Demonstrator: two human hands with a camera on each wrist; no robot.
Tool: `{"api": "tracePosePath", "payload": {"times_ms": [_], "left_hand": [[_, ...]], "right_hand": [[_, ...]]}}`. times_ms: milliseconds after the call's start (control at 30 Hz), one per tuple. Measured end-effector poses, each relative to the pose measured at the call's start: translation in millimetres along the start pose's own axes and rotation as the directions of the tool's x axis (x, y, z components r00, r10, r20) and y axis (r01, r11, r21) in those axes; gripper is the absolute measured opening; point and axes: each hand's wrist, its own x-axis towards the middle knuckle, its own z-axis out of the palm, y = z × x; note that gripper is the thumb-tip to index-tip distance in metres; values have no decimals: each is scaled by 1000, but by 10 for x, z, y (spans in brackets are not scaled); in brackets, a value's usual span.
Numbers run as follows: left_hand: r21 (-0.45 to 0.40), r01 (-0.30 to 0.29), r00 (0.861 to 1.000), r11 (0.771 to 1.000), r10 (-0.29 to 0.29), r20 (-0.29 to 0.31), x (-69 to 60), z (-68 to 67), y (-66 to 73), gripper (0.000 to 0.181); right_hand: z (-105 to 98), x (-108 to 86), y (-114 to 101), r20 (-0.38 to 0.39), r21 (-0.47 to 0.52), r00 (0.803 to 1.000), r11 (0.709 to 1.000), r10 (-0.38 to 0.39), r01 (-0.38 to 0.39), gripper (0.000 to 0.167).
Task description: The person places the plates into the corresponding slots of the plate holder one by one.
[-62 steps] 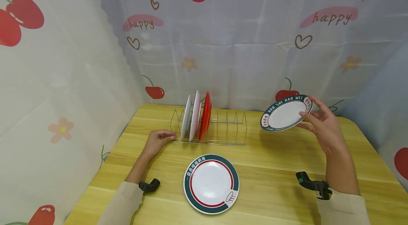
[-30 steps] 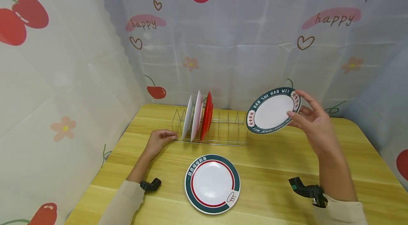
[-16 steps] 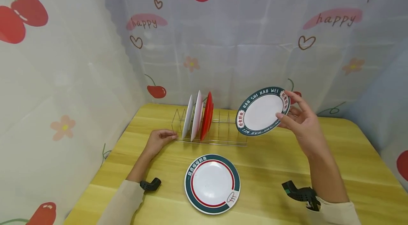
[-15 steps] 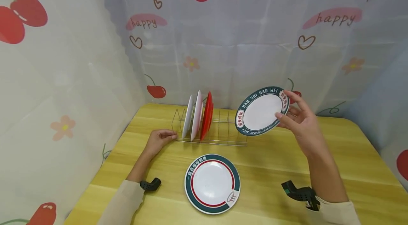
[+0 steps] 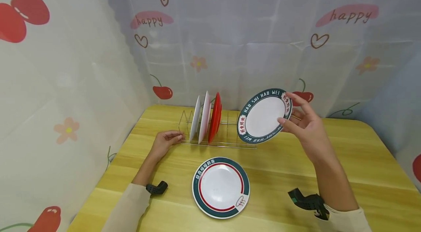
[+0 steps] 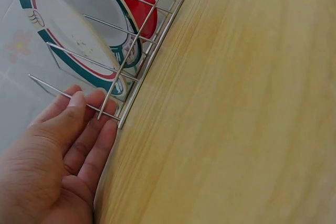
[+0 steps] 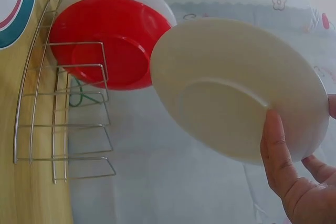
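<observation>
A wire dish rack stands towards the back of the table. Upright in its left part are a white plate, a pinkish-white plate and a red plate. My left hand pinches the rack's left end wire between thumb and fingers. Above the rack's right part, my right hand grips the right edge of a green-rimmed white plate, which is tilted with its face towards me. Its pale underside shows in the right wrist view, apart from the wires.
Flat on the table, in front of the rack, lies another white plate with a green rim and a red ring. A cherry-print curtain hangs behind the table and another covers the left side.
My right hand has carried the green-rimmed plate leftward to the rack's right part, turning its face more towards me. My left hand keeps its hold on the rack.
</observation>
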Motion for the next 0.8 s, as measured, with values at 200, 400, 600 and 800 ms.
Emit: {"api": "tracePosePath", "payload": {"times_ms": [200,400,600,800], "left_hand": [[33,34,999,999,-34,-9,13,-8,-26,20],[59,38,999,998,-37,-21,15,-9,-16,18],[69,37,999,997,-35,-21,15,-4,-12,18],[64,49,998,997,-47,-30,25,-3,-17,18]], "right_hand": [[96,31,-2,20,-38,1000,999,16,-15,70],[234,155,43,53,-94,997,994,51,-46,70],[378,357,151,117,-144,990,988,79,-62,71],[518,546,272,173,-171,978,981,117,-87,74]]}}
